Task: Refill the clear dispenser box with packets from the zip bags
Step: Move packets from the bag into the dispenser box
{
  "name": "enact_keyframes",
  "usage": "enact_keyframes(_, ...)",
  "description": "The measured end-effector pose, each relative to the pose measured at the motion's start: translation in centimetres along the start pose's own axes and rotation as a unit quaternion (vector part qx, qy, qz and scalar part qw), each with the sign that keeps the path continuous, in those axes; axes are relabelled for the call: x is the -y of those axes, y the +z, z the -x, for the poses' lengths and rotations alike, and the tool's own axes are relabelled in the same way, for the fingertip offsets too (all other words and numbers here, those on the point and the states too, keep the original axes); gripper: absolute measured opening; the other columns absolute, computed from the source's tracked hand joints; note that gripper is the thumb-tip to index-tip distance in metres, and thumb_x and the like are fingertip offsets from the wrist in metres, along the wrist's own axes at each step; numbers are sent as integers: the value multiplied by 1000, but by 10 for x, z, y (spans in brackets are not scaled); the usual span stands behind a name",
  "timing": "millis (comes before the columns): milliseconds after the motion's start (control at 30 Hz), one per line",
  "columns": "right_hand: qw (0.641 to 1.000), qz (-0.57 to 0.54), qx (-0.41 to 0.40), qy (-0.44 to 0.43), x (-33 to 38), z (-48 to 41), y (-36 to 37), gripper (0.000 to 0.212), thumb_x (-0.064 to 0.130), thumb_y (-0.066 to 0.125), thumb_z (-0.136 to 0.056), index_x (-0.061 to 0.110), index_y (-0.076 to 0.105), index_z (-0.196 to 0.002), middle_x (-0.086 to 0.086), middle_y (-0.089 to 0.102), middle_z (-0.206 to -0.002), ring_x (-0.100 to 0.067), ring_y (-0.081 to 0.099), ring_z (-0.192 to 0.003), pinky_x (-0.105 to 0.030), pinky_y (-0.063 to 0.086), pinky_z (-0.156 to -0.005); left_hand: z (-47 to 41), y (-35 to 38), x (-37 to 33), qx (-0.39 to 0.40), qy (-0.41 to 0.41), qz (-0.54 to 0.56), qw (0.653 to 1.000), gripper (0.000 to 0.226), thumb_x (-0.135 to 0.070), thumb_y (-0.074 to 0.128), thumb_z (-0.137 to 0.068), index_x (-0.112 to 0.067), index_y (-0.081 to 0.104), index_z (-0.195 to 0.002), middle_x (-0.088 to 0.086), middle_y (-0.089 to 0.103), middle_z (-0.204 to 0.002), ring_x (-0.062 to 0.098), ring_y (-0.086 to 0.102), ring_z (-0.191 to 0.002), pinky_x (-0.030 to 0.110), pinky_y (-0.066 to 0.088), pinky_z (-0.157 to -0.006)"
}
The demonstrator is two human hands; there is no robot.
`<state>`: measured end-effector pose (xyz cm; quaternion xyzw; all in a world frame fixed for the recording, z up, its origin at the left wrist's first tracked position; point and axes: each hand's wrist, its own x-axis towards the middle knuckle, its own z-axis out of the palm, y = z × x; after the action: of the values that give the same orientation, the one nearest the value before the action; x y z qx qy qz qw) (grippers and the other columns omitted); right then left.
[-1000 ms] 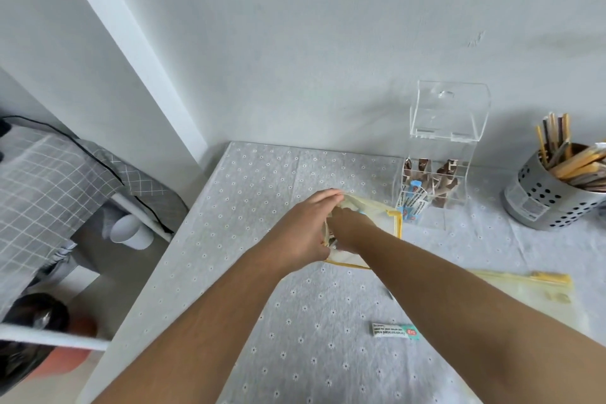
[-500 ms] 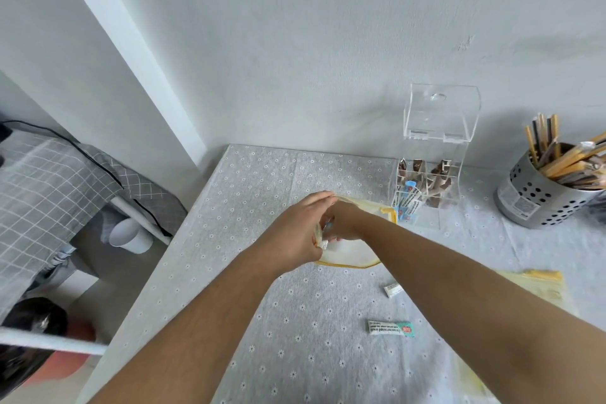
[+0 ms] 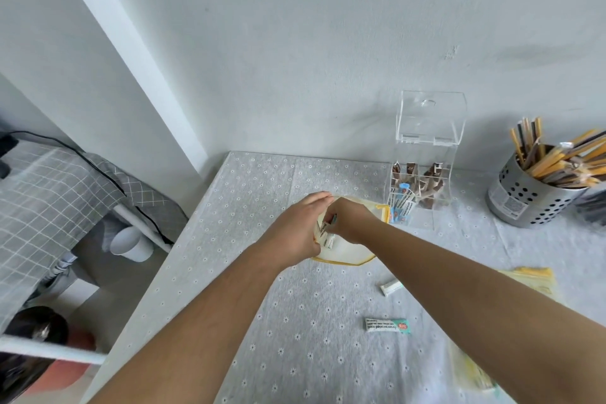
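- Gripping the zip bag (image 3: 347, 251) at its mouth: my left hand (image 3: 295, 229); my right hand (image 3: 352, 221) pinches packets (image 3: 328, 233) there.
- Bag sits just left of the clear dispenser box (image 3: 423, 180), whose lid is raised.
- Teal packet (image 3: 388, 326) lies on the table well in front of the box.

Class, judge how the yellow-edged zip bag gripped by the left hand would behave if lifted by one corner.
The zip bag probably flops: its yellow edge curves limply below the left hand and right hand. Likely light: few packets show inside. Smooth film may slip.
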<state>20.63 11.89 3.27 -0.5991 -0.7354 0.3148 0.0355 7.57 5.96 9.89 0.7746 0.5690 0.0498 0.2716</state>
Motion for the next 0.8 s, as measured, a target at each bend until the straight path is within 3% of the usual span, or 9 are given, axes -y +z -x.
enact_keyframes(67,1000,8,-16,-17,0,11,-8,19,11,57,-86,0,71,-93,-16,72,-96,-24,63,-75,-32,49,-67,0,-1,-2,-3,-3,-4,1000,87,3,64,-74,-23,27,-147,-19,16,-154,15,56,-101,12,35,-76)
enact_keyframes(233,996,36,-44,-63,-1,36,-31,18,11,57,-88,9,74,-95,-4,73,-96,-19,66,-91,-28,52,-77,-4,-2,-9,-4,2,-13,1000,87,6,64,-72,-20,28,-147,-16,18,-154,9,55,-84,15,37,-74)
enact_keyframes(333,995,64,-42,-60,-5,44,-34,20,12,55,-89,11,73,-99,-4,73,-99,-20,65,-96,-29,51,-80,-2,0,-10,4,4,-17,1000,87,6,62,-72,-20,27,-147,-17,18,-154,-3,48,-63,17,39,-70)
enact_keyframes(433,995,54,-49,-68,-2,50,-33,20,12,54,-89,10,72,-99,-5,72,-100,-21,64,-97,-28,49,-79,0,4,-9,2,8,-22,1000,87,5,63,-71,-20,28,-147,-17,18,-154,-2,49,-61,18,40,-71)
enact_keyframes(533,994,24,-63,-84,3,61,-46,18,13,56,-88,11,72,-96,-4,71,-98,-19,63,-92,-26,47,-75,-1,4,-9,-12,7,-26,1000,86,4,64,-72,-20,29,-147,-15,20,-154,13,60,-86,16,38,-73)
enact_keyframes(600,993,-18,-78,-83,3,71,-66,14,12,60,-86,11,73,-93,-5,72,-93,-16,61,-81,-24,46,-71,-3,3,-9,-19,5,-24,1000,86,3,64,-72,-19,28,-147,-14,20,-154,20,58,-106,14,37,-77)
enact_keyframes(700,988,-83,-115,-68,-7,82,-104,8,10,64,-83,10,73,-85,-6,71,-79,-12,62,-68,-24,50,-68,-8,2,-10,-13,13,-36,999,87,0,67,-71,-16,27,-147,-10,19,-155,17,48,-123,13,36,-87)
enact_keyframes(800,980,-129,-150,-30,-29,86,-140,5,9,68,-82,11,72,-80,-4,67,-64,-8,61,-50,-19,48,-49,-13,1,-12,-5,16,-57,998,88,-2,68,-71,-14,25,-147,-8,18,-155,12,39,-132,15,35,-94)
